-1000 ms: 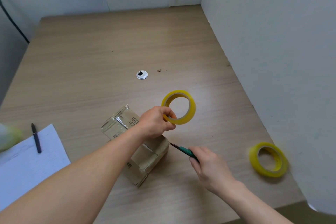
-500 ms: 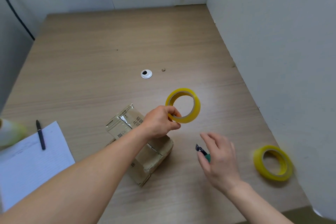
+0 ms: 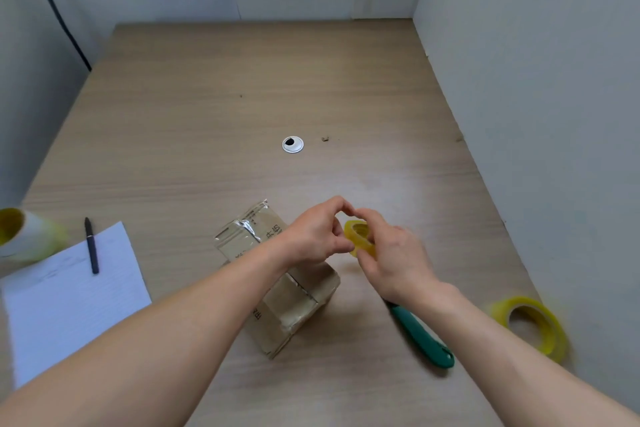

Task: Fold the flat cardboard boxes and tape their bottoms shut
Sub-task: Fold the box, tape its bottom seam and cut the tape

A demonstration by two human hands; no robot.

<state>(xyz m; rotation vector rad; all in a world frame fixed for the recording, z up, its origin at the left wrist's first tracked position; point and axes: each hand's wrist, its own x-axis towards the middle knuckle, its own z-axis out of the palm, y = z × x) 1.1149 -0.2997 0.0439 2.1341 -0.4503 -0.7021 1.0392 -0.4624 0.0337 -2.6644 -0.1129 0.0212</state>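
Right hand (image 3: 394,256) joins left hand (image 3: 317,236) on our tape roll (image 3: 360,236).
Fingers (image 3: 375,222) of both pinch it; hasty peeling could split tape.

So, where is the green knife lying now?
Head view, lower right: the knife lies on the table, partly under the right hand's wrist, between the box and the spare roll.
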